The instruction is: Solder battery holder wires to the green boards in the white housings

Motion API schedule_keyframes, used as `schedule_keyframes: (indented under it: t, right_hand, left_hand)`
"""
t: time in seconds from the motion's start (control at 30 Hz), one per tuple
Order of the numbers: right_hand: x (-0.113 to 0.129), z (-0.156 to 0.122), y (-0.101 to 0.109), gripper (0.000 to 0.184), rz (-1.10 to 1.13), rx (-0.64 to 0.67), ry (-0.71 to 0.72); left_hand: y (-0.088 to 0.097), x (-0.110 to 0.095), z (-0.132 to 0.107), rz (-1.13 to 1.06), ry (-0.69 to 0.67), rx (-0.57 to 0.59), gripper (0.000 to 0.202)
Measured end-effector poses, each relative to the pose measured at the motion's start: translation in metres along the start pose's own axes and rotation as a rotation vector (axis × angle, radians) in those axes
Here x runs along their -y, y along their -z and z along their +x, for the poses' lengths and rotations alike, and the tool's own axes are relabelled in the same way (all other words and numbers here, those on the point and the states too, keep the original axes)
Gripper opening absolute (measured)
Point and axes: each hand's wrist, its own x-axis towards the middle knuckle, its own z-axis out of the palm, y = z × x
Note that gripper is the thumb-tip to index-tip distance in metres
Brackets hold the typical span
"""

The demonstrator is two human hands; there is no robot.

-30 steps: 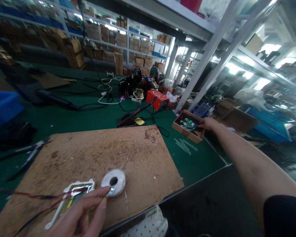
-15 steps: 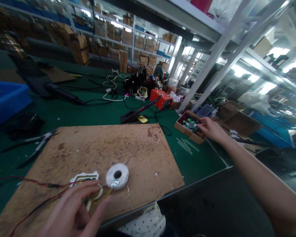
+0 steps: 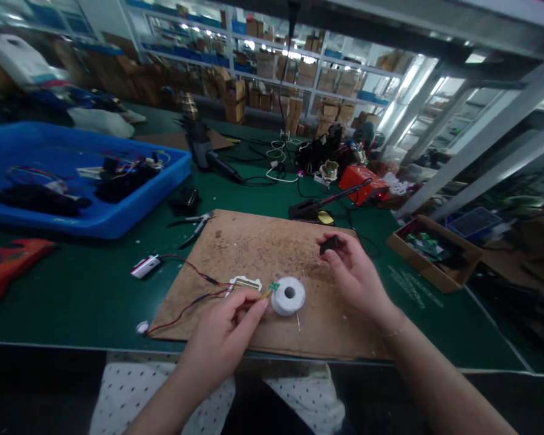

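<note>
Between thumb and fingertips, my left hand (image 3: 226, 329) pinches thin yellow wires (image 3: 266, 295) that lead to a small green circuit board (image 3: 274, 286). The board is at the left edge of a round white spool (image 3: 294, 303), which lies on the brown board (image 3: 263, 241). Behind my left fingers is a white plastic frame (image 3: 254, 281), partly covered. Red and black wires (image 3: 188, 263) run left from it. My right hand (image 3: 356, 278) holds a small black block (image 3: 329, 244) above the right side of the brown board. The block's exact kind cannot be made out.
A blue tray (image 3: 118, 220) of parts stands left, near a heat gun (image 3: 204, 151). Pliers (image 3: 197, 226) lie at the board's left corner. A soldering iron (image 3: 340, 196) rests in its stand behind the board. To the right is a cardboard box (image 3: 435, 272) of circuit boards.
My right hand has come from the cardboard box to above the brown board, now with a black block. My left hand has closed on the yellow wires. The view has turned left.
</note>
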Motion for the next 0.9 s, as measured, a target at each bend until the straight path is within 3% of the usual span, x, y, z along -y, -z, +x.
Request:
schedule_keyframes:
  t: [0.1,0.2,0.3,0.57,0.9]
  right_hand:
    - [0.002,0.017,-0.03,0.03,0.082,0.021,0.007]
    - [-0.001,0.032,-0.051,0.031,0.072,0.032,0.03]
    - [-0.01,0.039,-0.062,0.031,0.038,0.03,0.043]
    - [-0.031,0.031,-0.061,0.032,-0.09,0.08,0.057]
    - [-0.025,0.03,-0.058,0.029,-0.305,0.173,0.152]
  left_hand:
    - [-0.001,0.005,0.007,-0.18,0.076,-0.115,0.03]
    - [-0.003,0.01,0.019,-0.195,0.023,-0.21,0.027]
    - [-0.003,0.013,0.034,-0.165,-0.037,-0.234,0.024]
    - [-0.008,0.005,0.068,-0.123,-0.15,-0.235,0.021]
    - [-0.013,0.014,0.054,-0.072,-0.168,-0.292,0.016]
